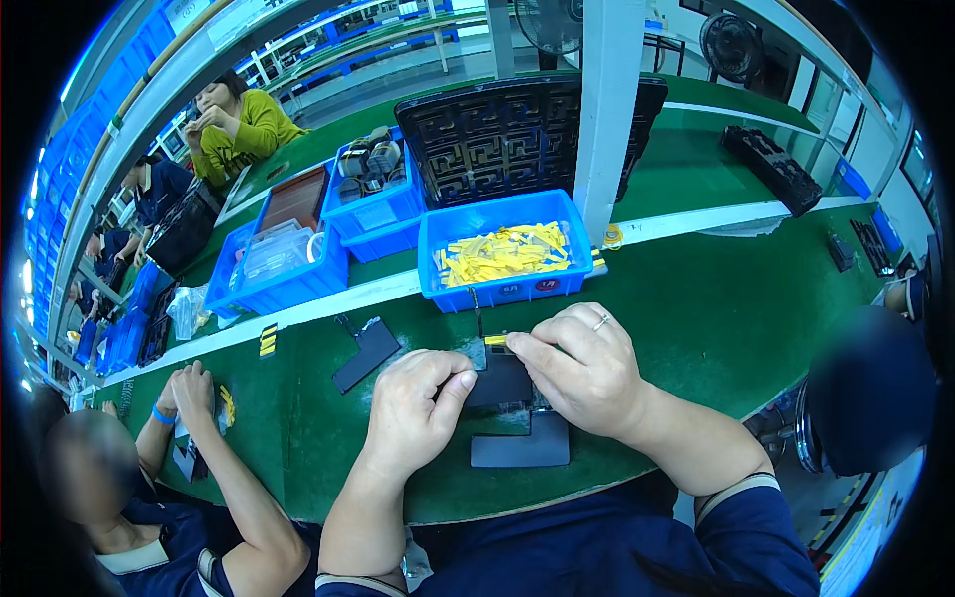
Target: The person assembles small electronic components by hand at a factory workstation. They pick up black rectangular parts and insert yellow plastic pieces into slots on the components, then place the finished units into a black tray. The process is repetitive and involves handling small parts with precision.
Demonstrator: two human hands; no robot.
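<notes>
In front of me a dark grey L-shaped flat piece (499,383) lies on the green table, a thin dark lead running up from its top. My left hand (413,403) is closed at its upper left corner, thumb against the fingers. A small yellow strip (495,340) is pinched between the thumb and fingers of my right hand (582,368), over the piece's top edge. Nearer to me lies another dark grey L-shaped piece (522,446). A third similar piece (366,355) rests to the left of my hands.
Beyond my hands stands a blue bin (502,295) of yellow strips, beside a white post (605,119). Blue bins with plastic parts (323,274) stand at the left. A black tray (497,139) leans behind. Co-workers sit at left and right; one person's hands (189,393) work nearby.
</notes>
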